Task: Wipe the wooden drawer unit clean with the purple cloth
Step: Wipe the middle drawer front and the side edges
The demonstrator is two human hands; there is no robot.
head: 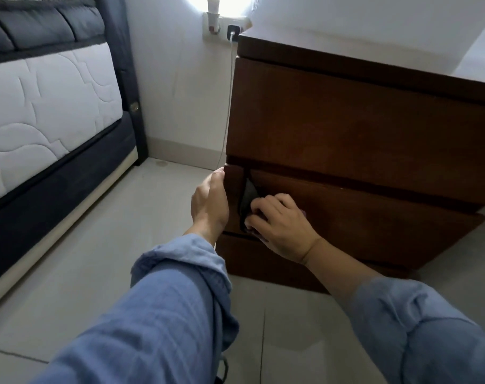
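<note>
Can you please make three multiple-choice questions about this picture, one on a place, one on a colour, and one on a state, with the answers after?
1. Where does the left hand rest?
A. on the left front corner of the drawer unit
B. on the mattress
C. flat on the floor

2. What colour are the sleeves?
A. red
B. blue
C. white

3. How is the lower drawer?
A. taken out and lying on the floor
B. covered by a blanket
C. standing a little out from the unit, with a dark gap at its left end

Answers: 1 A, the fingers touch the unit's corner edge. 2 B, both forearms wear blue cloth. 3 C, its front stands proud, and the right hand presses the cloth at the gap.
</note>
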